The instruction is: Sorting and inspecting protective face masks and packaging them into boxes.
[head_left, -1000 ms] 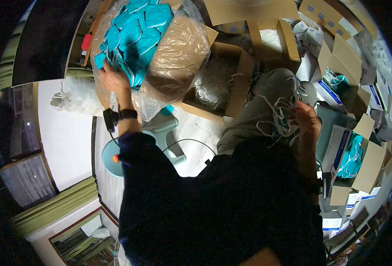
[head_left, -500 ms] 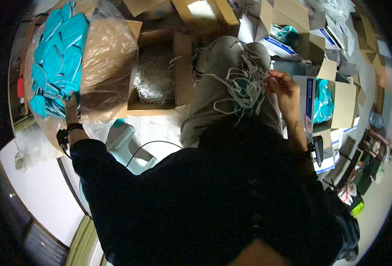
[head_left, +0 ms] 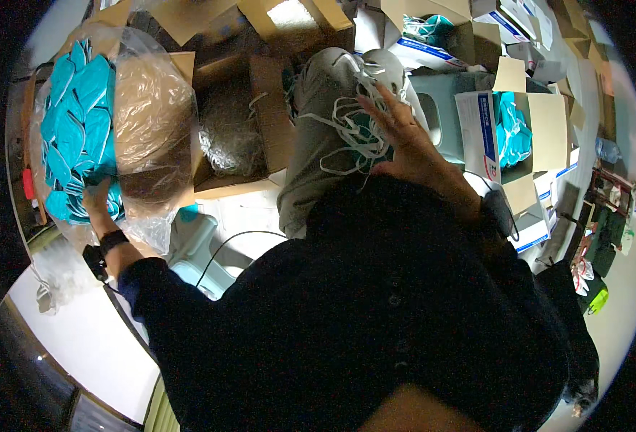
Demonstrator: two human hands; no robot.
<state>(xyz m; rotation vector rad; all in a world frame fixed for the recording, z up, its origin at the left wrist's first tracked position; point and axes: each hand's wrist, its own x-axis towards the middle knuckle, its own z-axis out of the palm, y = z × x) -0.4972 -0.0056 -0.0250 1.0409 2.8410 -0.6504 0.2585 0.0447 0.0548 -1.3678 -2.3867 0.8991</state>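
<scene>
To the left, teal cloth pieces with white edging (head_left: 80, 108) lie heaped on clear plastic. My left hand (head_left: 96, 200) reaches into the near end of that heap; its fingers are hidden among the pieces, so I cannot tell whether they grip one. On my lap rests a tangle of white straps (head_left: 346, 129), with some teal cloth showing underneath. My right hand (head_left: 408, 140) is over the right side of this tangle, its fingers stretched out and the fingertips at the straps. The straps partly hide the cloth below.
An open brown carton (head_left: 259, 108) holding clear plastic stands left of my knees. At right, a white-and-blue carton (head_left: 476, 133) contains teal pieces; another open carton (head_left: 429, 54) lies beyond. Pale green stools (head_left: 195, 241) (head_left: 440, 101) flank my legs. A black cable (head_left: 224, 245) curves near my left side.
My right hand has moved left from beside the straps to over them, its fingers now spread. My left hand remains at the heap, its fingers now deeper among the pieces. The view has shifted slightly.
</scene>
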